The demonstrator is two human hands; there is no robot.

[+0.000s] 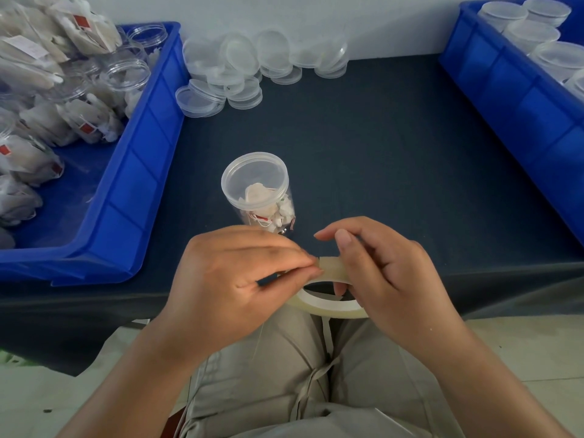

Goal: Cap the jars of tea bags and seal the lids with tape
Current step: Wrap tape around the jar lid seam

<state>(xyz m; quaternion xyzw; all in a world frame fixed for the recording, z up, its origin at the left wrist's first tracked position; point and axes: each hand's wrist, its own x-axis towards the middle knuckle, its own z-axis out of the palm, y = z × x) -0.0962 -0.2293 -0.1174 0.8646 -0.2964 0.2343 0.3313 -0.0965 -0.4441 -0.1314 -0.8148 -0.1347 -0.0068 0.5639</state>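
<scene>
Jar beside blue bin, loose lids beyond

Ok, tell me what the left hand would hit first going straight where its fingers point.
The left hand points right, pinching the tape end; straight on, it would likely meet the right hand first.

A clear jar of tea bags stands upright near the front edge of the dark table, its lid on. Just in front of it, over the table's front edge, the right hand holds a tape roll, thumb on top. The left hand pinches the strip of tape pulled from it. Loose lids are piled along the back edge. A blue bin of open jars and tea bags sits at the left edge. Another bin, at the right edge, holds capped jars.
</scene>
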